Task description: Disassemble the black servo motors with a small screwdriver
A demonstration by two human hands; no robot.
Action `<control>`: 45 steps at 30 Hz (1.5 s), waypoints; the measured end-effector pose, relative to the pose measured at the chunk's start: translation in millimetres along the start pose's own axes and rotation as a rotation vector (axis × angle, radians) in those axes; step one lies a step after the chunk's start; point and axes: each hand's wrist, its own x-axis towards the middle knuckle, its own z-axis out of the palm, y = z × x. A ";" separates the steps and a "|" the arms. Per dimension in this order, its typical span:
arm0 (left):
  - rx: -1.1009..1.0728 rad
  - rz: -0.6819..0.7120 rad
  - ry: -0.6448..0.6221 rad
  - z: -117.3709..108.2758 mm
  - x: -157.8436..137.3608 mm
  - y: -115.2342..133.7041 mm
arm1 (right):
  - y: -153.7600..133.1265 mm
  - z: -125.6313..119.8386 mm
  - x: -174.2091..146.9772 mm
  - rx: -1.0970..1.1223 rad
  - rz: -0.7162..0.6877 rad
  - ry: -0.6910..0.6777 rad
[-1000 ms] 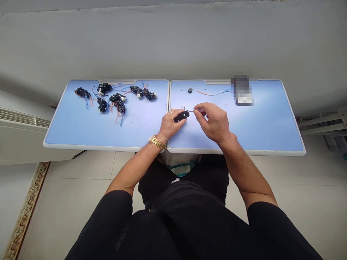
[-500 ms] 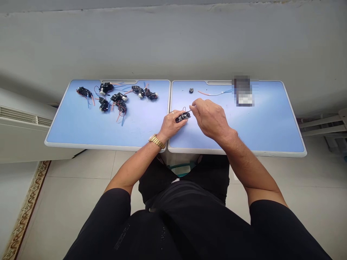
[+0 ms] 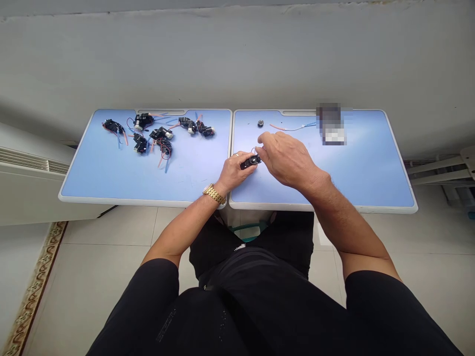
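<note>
1. At far left, several black assemblies [image 3: 143, 120] with wires and blue and orange strips lie on the left tabletop [image 3: 92, 173]; their layout matches that of a second ago.
2. The left hand [image 3: 234, 171], with a gold watch [image 3: 215, 194] on its wrist, grips a black part [image 3: 247, 162] between thumb and fingers. That hold looks steady, much as it was.
3. The black part is near the inner edge of the right tabletop [image 3: 367, 168], its far end pointing toward the other hand. A thin wire loop rises beside it.
4. Behind the part, well apart from it, sits a small round black piece [image 3: 260, 123], untouched.
5. The right hand [image 3: 285, 158] shows the main change: a second ago a thin rod bridged the gap between its fingertips and the part — now the fingers are bunched right at that end. Whether they grasp the rod, I cannot tell; they hide it. The work seems centred on this end.
6. Further right, an orange-and-blue strip [image 3: 285, 129] runs to a dark, pixelated object [image 3: 334, 123].
</note>
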 end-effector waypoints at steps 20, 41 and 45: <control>-0.005 0.008 0.004 1.8 -1.1 1.2 | 4.3 3.1 1.6 0.015 -0.043 0.012; -0.009 0.009 0.009 1.3 -2.3 4.1 | -3.2 -14.1 5.8 -0.041 0.106 -0.149; -0.025 0.026 0.013 1.3 -2.7 3.6 | -0.9 -13.5 3.2 0.013 -0.008 -0.101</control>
